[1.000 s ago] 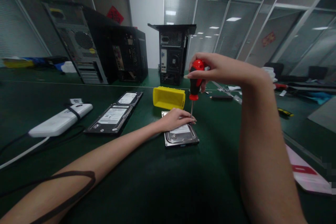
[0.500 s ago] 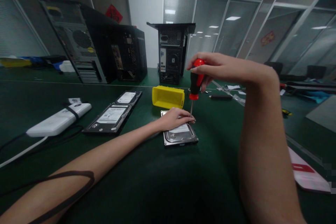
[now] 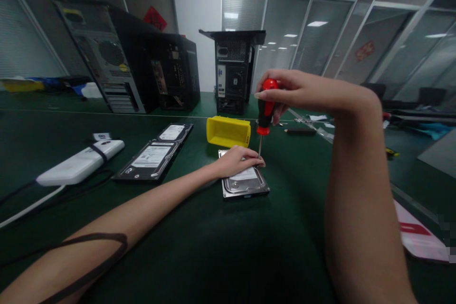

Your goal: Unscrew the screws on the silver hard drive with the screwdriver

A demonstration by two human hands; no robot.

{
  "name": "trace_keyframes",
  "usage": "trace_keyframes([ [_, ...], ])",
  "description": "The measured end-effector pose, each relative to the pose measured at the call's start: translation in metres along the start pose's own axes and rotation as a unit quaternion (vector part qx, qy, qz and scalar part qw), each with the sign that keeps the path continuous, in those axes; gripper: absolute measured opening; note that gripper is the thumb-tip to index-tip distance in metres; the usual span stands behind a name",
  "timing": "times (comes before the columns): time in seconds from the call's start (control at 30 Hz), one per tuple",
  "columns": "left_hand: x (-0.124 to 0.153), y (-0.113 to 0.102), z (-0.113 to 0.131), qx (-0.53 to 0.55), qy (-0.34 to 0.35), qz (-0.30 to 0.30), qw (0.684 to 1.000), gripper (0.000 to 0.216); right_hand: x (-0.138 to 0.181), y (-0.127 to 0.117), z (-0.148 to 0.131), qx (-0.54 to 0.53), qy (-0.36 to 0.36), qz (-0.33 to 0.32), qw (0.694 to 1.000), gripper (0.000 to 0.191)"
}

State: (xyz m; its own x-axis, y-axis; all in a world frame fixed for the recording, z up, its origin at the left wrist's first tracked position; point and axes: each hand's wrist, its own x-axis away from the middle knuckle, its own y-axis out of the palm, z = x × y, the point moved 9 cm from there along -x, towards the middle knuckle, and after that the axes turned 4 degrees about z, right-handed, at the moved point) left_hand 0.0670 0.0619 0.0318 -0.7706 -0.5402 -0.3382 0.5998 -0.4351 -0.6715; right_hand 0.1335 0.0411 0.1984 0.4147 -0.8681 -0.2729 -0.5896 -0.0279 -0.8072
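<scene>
Your arms show bare down to the fingertips: the left forearm (image 3: pixel 156 211) is long and slim, tapering smoothly to a narrow wrist, while the right forearm (image 3: pixel 363 209) looks broader toward the lower edge of the view. Your left hand (image 3: pixel 235 161) and right hand (image 3: pixel 285 92) are bare too, with slender fingers. A dark, matte cord (image 3: pixel 124 246) bends in one rounded loop across your left forearm, though whether it touches you is unclear.
</scene>
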Motion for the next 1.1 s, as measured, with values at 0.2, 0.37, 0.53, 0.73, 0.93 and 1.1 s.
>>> trace_keyframes([
  [0.2,0.000,-0.002,-0.001,0.012,-0.011,0.005,1.000,0.027,0.000,-0.002,0.003,-0.003,0.002,0.001,1.000,0.030],
  [0.37,-0.001,-0.002,-0.003,0.057,-0.029,-0.001,0.998,0.032,0.001,-0.004,0.003,0.008,0.037,0.021,0.999,0.028],
  [0.53,-0.001,-0.001,-0.005,0.083,-0.034,-0.007,0.996,0.031,0.004,-0.008,0.005,0.020,0.067,0.044,0.997,0.032],
  [0.73,-0.001,0.000,-0.005,0.091,-0.043,-0.008,0.995,0.027,0.003,-0.005,0.002,0.006,0.031,0.019,0.999,0.033],
  [0.93,-0.001,0.000,-0.005,0.081,-0.043,-0.005,0.996,0.024,0.003,0.000,-0.006,0.011,0.011,-0.001,1.000,0.033],
  [1.1,0.000,-0.003,-0.006,0.071,-0.032,0.000,0.997,0.023,0.008,0.000,0.003,-0.013,0.059,-0.008,0.998,0.030],
])
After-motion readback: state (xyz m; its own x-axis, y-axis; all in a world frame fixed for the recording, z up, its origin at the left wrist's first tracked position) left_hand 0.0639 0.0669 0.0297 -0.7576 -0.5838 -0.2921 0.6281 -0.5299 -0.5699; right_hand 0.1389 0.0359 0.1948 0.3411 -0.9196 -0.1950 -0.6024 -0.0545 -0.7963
